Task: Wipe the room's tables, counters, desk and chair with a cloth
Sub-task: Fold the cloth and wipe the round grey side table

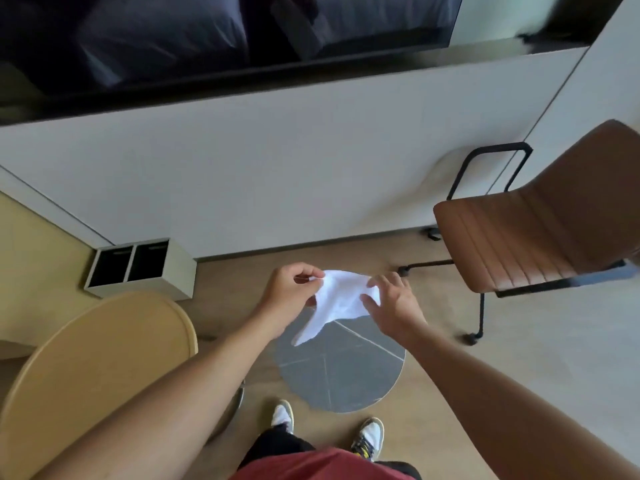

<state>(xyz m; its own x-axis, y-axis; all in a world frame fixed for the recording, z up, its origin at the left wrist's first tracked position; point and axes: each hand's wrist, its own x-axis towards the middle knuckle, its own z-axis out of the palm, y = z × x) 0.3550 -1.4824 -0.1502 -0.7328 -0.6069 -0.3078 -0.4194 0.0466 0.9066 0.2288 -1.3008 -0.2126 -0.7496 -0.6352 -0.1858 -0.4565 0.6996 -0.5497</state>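
I hold a white cloth [337, 299] in the air with both hands, above a small round grey table [346, 372]. My left hand [289, 294] pinches the cloth's left edge. My right hand [391, 303] grips its right side, and a loose corner hangs down toward the grey top. A round light-wood table [100, 362] stands at the lower left, partly under my left forearm. A brown padded chair [540, 223] on a black frame with castors stands at the right.
A white wall panel [277, 168] runs across ahead, with a dark screen [207, 39] above it. A small white two-slot box [138, 268] sits on the floor by the wall at left. My feet in white sneakers [367, 434] stand by the grey table.
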